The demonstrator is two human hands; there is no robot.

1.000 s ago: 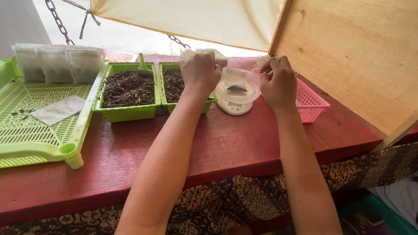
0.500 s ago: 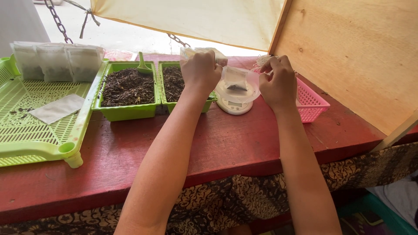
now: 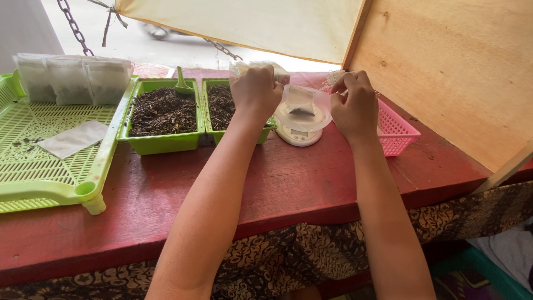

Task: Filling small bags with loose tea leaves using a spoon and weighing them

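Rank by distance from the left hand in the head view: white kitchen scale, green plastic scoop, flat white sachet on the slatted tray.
1. White kitchen scale: just right of the left hand.
2. Green plastic scoop: left, in the tray of dried leaves.
3. Flat white sachet: far left, on the green slatted tray.

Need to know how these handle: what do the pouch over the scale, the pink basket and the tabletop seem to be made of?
The pouch looks like thin white filter paper or fabric; dark contents show through. The pink basket seems moulded plastic, glossy with a lattice of holes. The tabletop looks like wood painted red, matte and scuffed. The left hand and right hand hold the pouch over the scale.
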